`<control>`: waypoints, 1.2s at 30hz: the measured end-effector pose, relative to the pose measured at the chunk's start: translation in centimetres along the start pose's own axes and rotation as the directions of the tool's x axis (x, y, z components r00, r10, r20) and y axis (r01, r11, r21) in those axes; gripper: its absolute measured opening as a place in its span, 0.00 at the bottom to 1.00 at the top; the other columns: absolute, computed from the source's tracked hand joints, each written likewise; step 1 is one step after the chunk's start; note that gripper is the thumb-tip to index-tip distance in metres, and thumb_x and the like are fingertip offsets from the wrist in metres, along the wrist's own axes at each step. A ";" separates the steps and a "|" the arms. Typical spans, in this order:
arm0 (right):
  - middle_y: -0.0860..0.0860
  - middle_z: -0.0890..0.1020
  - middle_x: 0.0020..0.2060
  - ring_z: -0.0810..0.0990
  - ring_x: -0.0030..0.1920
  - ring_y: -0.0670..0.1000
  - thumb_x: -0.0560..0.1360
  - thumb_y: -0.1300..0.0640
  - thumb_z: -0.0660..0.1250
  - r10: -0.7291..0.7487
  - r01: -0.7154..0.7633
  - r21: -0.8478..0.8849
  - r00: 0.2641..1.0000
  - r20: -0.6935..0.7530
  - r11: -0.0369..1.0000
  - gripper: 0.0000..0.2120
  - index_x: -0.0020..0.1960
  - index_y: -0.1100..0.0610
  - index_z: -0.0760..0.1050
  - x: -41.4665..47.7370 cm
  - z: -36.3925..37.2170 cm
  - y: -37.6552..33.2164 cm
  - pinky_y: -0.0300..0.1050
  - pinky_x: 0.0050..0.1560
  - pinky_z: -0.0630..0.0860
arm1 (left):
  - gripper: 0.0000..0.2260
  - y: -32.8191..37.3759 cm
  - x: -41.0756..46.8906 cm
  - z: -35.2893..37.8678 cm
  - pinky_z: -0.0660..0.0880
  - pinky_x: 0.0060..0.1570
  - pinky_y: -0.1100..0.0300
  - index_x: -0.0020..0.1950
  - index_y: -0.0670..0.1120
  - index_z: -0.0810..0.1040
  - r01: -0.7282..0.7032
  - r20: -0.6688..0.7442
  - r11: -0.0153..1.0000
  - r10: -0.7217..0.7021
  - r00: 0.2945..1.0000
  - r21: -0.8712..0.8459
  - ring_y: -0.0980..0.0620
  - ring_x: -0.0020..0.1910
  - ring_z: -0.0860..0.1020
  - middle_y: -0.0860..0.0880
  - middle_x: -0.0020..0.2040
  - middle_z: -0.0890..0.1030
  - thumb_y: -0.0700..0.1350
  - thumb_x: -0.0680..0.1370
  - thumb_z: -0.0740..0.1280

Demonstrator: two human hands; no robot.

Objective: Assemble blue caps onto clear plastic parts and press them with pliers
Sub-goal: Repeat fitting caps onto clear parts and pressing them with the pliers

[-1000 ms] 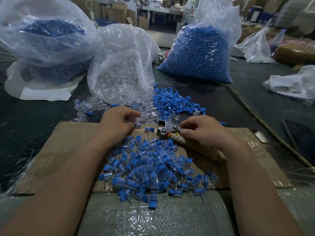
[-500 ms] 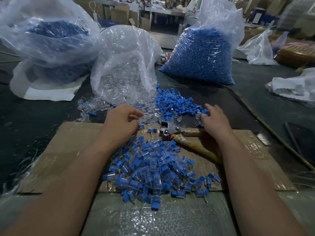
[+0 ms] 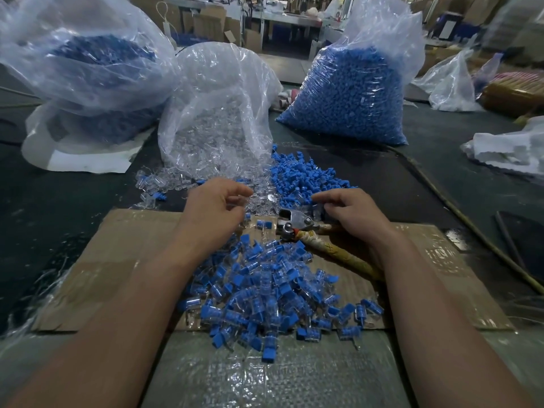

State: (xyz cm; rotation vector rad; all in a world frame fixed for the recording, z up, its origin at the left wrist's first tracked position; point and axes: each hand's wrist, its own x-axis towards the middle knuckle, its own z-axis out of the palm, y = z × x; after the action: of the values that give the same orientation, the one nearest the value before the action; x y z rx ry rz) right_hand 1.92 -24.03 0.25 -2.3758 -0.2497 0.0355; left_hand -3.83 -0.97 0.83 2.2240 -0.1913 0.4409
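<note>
Head view. Your left hand [image 3: 215, 207] sits left of centre, knuckles up, with the fingers curled inward and the thumb closed toward the fingertips. It is directly over the scatter of clear plastic parts [image 3: 173, 184] at the mouth of their bag. Whether a clear piece is pinched there cannot be told: the plastic is transparent and the fingertips are blurred.

Your right hand [image 3: 353, 213] lies right of centre. Its forefinger and thumb are drawn together at the near edge of the loose blue caps [image 3: 303, 178]; a cap between them cannot be confirmed. That wrist passes over the upper handle of the pliers [image 3: 294, 223]. The pliers lie loose on the cardboard sheet [image 3: 117, 260], with the metal head toward the left hand and the wrapped handles running toward the lower right.

The assembled pieces [image 3: 270, 293], clear bodies with blue caps fitted, are heaped mid-cardboard between your forearms. They spill over its near edge onto a woven plastic sheet [image 3: 265, 378] at the bottom of the frame.

Across the upper frame stand three bags:
- the open bag of clear parts [image 3: 217, 113], at centre;
- a full bag of blue caps [image 3: 347, 95], to its right;
- a third bag [image 3: 88, 63] with blue contents, at upper left.

All rest on a dark table [image 3: 44, 216].
</note>
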 end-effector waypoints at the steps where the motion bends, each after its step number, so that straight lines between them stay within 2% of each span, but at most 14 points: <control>1: 0.42 0.79 0.47 0.75 0.46 0.35 0.77 0.65 0.61 -0.011 0.012 0.046 1.000 -0.023 0.999 0.15 0.58 0.53 0.78 0.0 0.0 0.0 0.25 0.42 0.69 | 0.11 0.1 0.0 0.0 0.67 0.38 0.83 0.53 0.43 0.80 0.010 -0.003 1.000 -0.010 1.000 -0.023 0.67 0.41 0.73 0.51 0.47 0.77 0.33 0.73 0.67; 4: 0.42 0.80 0.43 0.79 0.46 0.38 0.75 0.69 0.62 -0.019 0.037 0.179 0.995 -0.101 0.983 0.15 0.52 0.52 0.78 0.0 0.1 0.2 0.33 0.50 0.74 | 0.10 0.5 -0.1 -0.2 0.70 0.39 0.80 0.50 0.45 0.80 0.038 -0.007 0.996 -0.039 0.999 -0.076 0.65 0.42 0.76 0.52 0.45 0.78 0.34 0.72 0.69; 9: 0.44 0.81 0.42 0.80 0.46 0.43 0.77 0.69 0.59 0.028 0.028 0.291 0.982 -0.188 0.956 0.19 0.43 0.45 0.76 0.2 0.1 0.0 0.43 0.52 0.78 | 0.11 1.2 -0.5 -0.3 0.74 0.43 0.76 0.48 0.50 0.79 0.046 0.005 0.985 -0.045 0.999 -0.167 0.64 0.42 0.77 0.56 0.43 0.77 0.35 0.72 0.69; 12: 0.42 0.80 0.42 0.80 0.46 0.46 0.77 0.66 0.61 0.041 0.008 0.222 0.976 -0.212 0.975 0.16 0.43 0.46 0.77 0.2 0.1 0.0 0.42 0.49 0.79 | 0.10 1.3 -0.6 0.0 0.76 0.42 0.71 0.46 0.52 0.76 0.061 0.028 0.980 -0.057 0.998 -0.190 0.62 0.41 0.78 0.56 0.41 0.79 0.37 0.72 0.70; 15: 0.43 0.79 0.44 0.77 0.41 0.42 0.77 0.63 0.61 0.041 -0.022 0.074 0.962 -0.268 0.997 0.11 0.52 0.51 0.79 0.1 0.0 0.0 0.28 0.37 0.73 | 0.07 1.4 -0.6 0.3 0.74 0.39 0.76 0.47 0.49 0.77 0.044 0.024 0.986 -0.040 0.999 -0.161 0.62 0.38 0.77 0.56 0.39 0.78 0.40 0.72 0.70; 16: 0.46 0.80 0.48 0.77 0.42 0.42 0.77 0.62 0.61 0.049 -0.043 0.030 0.959 -0.280 0.999 0.12 0.55 0.53 0.79 0.2 0.0 0.0 0.27 0.39 0.71 | 0.06 1.4 -0.7 0.4 0.73 0.39 0.77 0.47 0.49 0.77 0.038 0.022 0.988 -0.035 0.999 -0.152 0.62 0.38 0.77 0.55 0.39 0.78 0.41 0.72 0.70; 19: 0.51 0.76 0.63 0.73 0.60 0.50 0.78 0.58 0.59 0.099 -0.125 -0.108 0.971 -0.217 0.986 0.16 0.65 0.55 0.73 0.4 0.1 0.1 0.40 0.55 0.67 | 0.06 1.2 -0.7 0.4 0.73 0.39 0.77 0.47 0.50 0.76 0.032 0.023 0.990 -0.029 0.999 -0.135 0.60 0.38 0.77 0.54 0.39 0.79 0.42 0.73 0.70; 21: 0.52 0.73 0.66 0.71 0.63 0.53 0.77 0.58 0.60 0.145 -0.182 -0.204 0.972 -0.184 0.962 0.18 0.67 0.53 0.71 0.3 0.1 0.1 0.46 0.59 0.67 | 0.06 1.2 -0.7 0.4 0.72 0.39 0.77 0.46 0.52 0.76 0.032 0.020 0.989 -0.030 0.999 -0.141 0.61 0.38 0.77 0.55 0.39 0.78 0.42 0.73 0.71; 23: 0.52 0.73 0.65 0.72 0.62 0.54 0.73 0.60 0.61 0.185 -0.237 -0.228 0.956 -0.228 0.944 0.21 0.66 0.52 0.72 0.2 -0.2 0.0 0.49 0.59 0.70 | 0.07 1.3 -0.7 0.4 0.71 0.38 0.78 0.45 0.52 0.76 0.028 0.016 0.989 -0.026 1.000 -0.145 0.62 0.37 0.76 0.56 0.38 0.78 0.42 0.72 0.71; 26: 0.52 0.76 0.62 0.74 0.58 0.53 0.71 0.62 0.61 0.215 -0.258 -0.209 0.954 -0.207 0.943 0.20 0.62 0.52 0.76 -0.1 -0.5 -0.2 0.44 0.51 0.70 | 0.07 1.3 -0.9 0.3 0.71 0.38 0.78 0.45 0.52 0.76 0.031 0.016 0.988 -0.029 0.999 -0.151 0.63 0.37 0.76 0.57 0.38 0.78 0.42 0.72 0.71; 30: 0.52 0.79 0.58 0.74 0.53 0.49 0.72 0.65 0.64 0.190 -0.212 -0.267 0.976 -0.103 0.940 0.16 0.57 0.54 0.79 -0.2 -0.4 -0.6 0.41 0.50 0.69 | 0.10 1.4 -0.9 0.3 0.72 0.39 0.78 0.45 0.54 0.77 0.063 0.042 0.975 -0.055 0.998 -0.212 0.63 0.40 0.77 0.57 0.40 0.79 0.38 0.73 0.70; 32: 0.52 0.79 0.57 0.72 0.48 0.46 0.72 0.66 0.65 0.164 -0.185 -0.252 0.981 -0.104 0.950 0.15 0.56 0.54 0.80 -0.2 -0.4 -0.6 0.39 0.49 0.68 | 0.13 1.5 -0.9 0.2 0.74 0.41 0.75 0.43 0.56 0.77 0.078 0.047 0.962 -0.068 0.997 -0.263 0.64 0.40 0.78 0.56 0.42 0.79 0.36 0.72 0.70; 36: 0.50 0.80 0.51 0.73 0.47 0.45 0.71 0.64 0.69 0.120 -0.142 -0.163 0.983 -0.138 0.976 0.13 0.55 0.55 0.80 -0.5 -0.5 -0.6 0.38 0.50 0.69 | 0.14 1.7 -0.8 0.2 0.75 0.41 0.74 0.42 0.55 0.78 0.096 0.061 0.939 -0.080 0.995 -0.329 0.66 0.37 0.77 0.55 0.42 0.79 0.34 0.71 0.70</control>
State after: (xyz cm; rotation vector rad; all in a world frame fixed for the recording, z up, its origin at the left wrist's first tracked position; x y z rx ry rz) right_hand 1.34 -24.03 0.96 -2.5520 -0.0350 -0.0782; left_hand -4.97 -2.17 1.63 1.9029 -0.1755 0.2842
